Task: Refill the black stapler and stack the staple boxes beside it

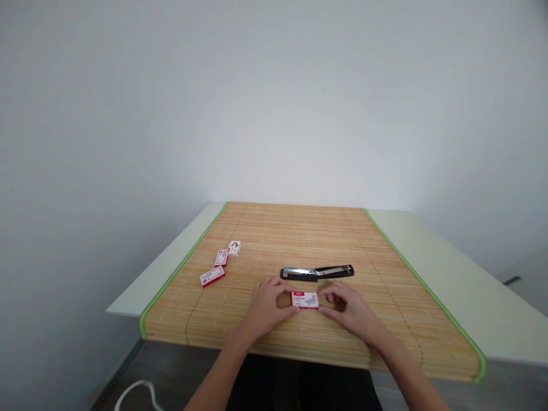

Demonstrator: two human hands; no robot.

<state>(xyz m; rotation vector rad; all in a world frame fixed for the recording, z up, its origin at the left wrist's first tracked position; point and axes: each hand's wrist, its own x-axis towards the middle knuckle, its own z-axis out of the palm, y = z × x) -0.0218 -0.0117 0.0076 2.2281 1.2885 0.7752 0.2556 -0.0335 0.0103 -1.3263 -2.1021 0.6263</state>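
A small red and white staple box (305, 299) lies on the bamboo mat (385, 274) near its front edge. My left hand (268, 308) pinches the box's left end and my right hand (346, 308) pinches its right end, fingers curled. Just behind the box lies a black stapler (317, 273), swung open flat, its metal staple channel showing.
Three more small staple boxes sit at the mat's left: one red and white box (212, 276), another (221, 258) behind it, and a white box (234, 248) farthest back. The green-edged mat covers a pale table (471, 285) against a white wall. A white cable (137, 394) lies on the floor.
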